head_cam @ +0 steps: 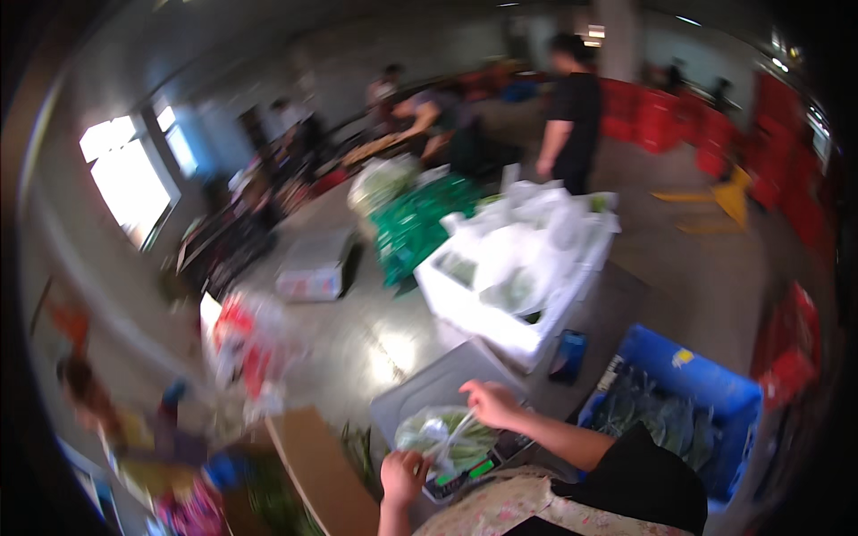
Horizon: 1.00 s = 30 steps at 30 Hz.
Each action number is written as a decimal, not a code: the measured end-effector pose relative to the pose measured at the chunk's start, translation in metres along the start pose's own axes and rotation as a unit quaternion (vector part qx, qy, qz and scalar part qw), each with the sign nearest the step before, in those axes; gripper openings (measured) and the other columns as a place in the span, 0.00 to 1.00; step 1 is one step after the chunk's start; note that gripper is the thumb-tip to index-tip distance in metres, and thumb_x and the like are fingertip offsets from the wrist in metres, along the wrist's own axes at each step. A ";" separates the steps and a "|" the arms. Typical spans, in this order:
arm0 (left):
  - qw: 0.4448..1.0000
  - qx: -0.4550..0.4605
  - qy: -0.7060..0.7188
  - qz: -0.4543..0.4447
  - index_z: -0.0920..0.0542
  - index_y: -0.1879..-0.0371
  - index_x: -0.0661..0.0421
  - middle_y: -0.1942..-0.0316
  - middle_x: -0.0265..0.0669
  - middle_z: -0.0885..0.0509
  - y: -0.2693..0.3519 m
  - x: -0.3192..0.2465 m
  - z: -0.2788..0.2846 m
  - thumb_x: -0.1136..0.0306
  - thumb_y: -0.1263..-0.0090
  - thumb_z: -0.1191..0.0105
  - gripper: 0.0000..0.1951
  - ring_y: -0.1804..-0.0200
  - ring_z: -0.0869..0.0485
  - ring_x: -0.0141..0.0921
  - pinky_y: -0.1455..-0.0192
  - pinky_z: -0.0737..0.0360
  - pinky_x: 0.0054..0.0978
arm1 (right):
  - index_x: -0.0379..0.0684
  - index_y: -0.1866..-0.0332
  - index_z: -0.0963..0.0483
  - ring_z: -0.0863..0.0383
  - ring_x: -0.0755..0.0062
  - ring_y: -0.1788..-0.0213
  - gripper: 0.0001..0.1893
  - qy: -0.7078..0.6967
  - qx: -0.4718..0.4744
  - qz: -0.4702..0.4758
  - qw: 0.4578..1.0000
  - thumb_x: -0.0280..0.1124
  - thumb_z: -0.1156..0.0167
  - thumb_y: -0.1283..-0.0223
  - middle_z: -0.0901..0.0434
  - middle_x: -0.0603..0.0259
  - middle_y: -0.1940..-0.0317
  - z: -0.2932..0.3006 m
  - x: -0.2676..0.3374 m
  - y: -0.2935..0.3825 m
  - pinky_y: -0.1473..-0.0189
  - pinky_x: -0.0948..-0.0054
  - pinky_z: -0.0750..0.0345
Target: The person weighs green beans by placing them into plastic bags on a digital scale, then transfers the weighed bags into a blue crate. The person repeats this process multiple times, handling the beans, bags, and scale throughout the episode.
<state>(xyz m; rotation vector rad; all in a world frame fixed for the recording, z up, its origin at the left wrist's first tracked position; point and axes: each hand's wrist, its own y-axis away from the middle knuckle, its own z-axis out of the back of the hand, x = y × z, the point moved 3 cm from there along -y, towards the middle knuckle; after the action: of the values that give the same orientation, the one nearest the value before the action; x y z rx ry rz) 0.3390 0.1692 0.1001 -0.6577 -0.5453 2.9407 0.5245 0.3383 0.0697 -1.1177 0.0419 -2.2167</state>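
A clear plastic bag of green leafy vegetables rests on the grey pan of an electronic scale. Two green-lit displays face my body. My right hand grips a twisted white end of the bag at its far right side, with the index finger sticking out. On the near left side, the curled fingers of my left hand pinch the bag's other end. Blur hides the exact grip. The bag's gathered top lies between both hands.
A white foam box holds filled bags; a phone lies beside it. At right stands a blue crate of bagged greens. A cardboard box, plastic bags, a green net sack and another scale surround the table. Several people work nearby.
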 end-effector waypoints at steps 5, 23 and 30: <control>0.997 0.011 0.019 -0.070 0.25 0.80 0.56 0.82 0.37 0.25 -0.007 -0.008 0.005 0.72 0.49 0.42 0.05 0.75 0.28 0.41 0.69 0.32 0.37 | 0.41 0.65 0.26 0.22 0.72 0.68 0.12 -0.190 0.204 -0.096 0.956 0.15 0.50 0.56 0.22 0.64 0.74 -0.004 0.004 -0.017 0.65 0.73 0.27; 0.871 -0.055 0.474 0.114 0.21 0.69 0.64 0.69 0.41 0.18 0.002 0.009 -0.016 0.61 0.35 0.50 0.15 0.65 0.21 0.34 0.57 0.27 0.32 | 0.36 0.43 0.36 0.19 0.77 0.57 0.21 -0.474 -0.068 -0.086 0.874 0.21 0.43 0.43 0.19 0.62 0.61 -0.049 0.022 -0.027 0.59 0.80 0.24; 0.901 -0.077 0.406 0.129 0.26 0.51 0.67 0.59 0.38 0.23 -0.041 -0.029 -0.026 0.83 0.43 0.50 0.18 0.59 0.25 0.30 0.59 0.26 0.24 | 0.41 0.33 0.49 0.20 0.65 0.63 0.46 -0.299 0.156 0.028 0.941 0.27 0.30 0.59 0.21 0.58 0.67 -0.037 0.061 -0.016 0.62 0.68 0.26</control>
<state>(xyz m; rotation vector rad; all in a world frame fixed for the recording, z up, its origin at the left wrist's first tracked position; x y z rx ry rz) 0.3767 0.2115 0.1046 -1.9549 -0.6115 2.4677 0.4628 0.3070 0.0943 -1.5243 -0.5092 -1.6729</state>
